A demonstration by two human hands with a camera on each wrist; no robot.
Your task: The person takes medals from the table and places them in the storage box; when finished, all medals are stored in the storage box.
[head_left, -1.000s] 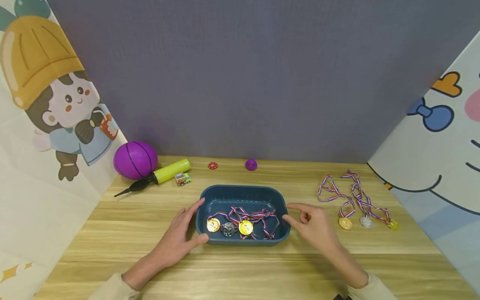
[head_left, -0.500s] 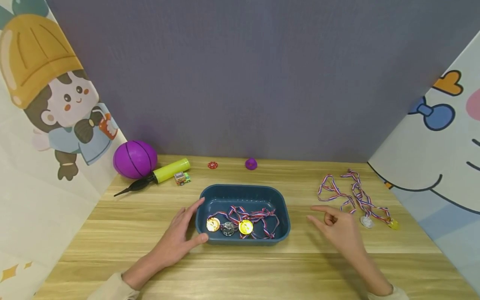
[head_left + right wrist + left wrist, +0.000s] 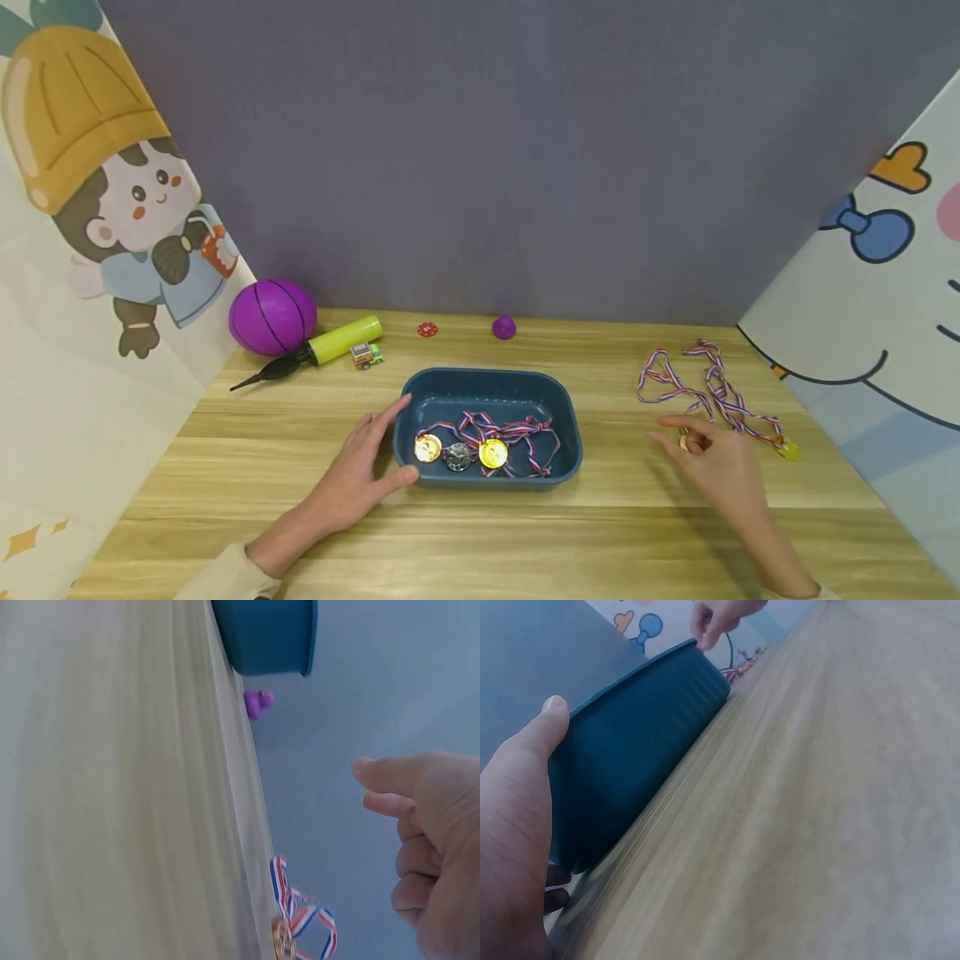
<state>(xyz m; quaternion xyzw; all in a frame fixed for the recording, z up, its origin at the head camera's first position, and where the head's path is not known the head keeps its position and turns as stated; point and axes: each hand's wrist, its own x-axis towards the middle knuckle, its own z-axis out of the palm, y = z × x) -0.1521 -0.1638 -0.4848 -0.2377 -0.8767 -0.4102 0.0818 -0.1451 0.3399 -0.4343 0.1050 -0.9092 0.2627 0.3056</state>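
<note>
A dark blue plastic bin stands mid-table. Inside lie a copper-toned medal, a silver medal and a gold medal with tangled red-white-blue ribbons. My left hand rests against the bin's left end, thumb near the front corner, index finger on the side. My right hand hovers right of the bin, thumb and index apart, other fingers curled, holding nothing. Behind its fingers, a medal partly shows; in the right wrist view this medal lies clear of them. A yellow-gold medal lies farther right.
Medal ribbons sprawl at the table's right. At the back left are a purple ball, a yellow hand pump and a toy truck. A red chip and small purple object lie by the grey back panel.
My right hand has left the bin's right end and moved right over the loose medals, covering the silver one there. The left hand and bin stay put.
</note>
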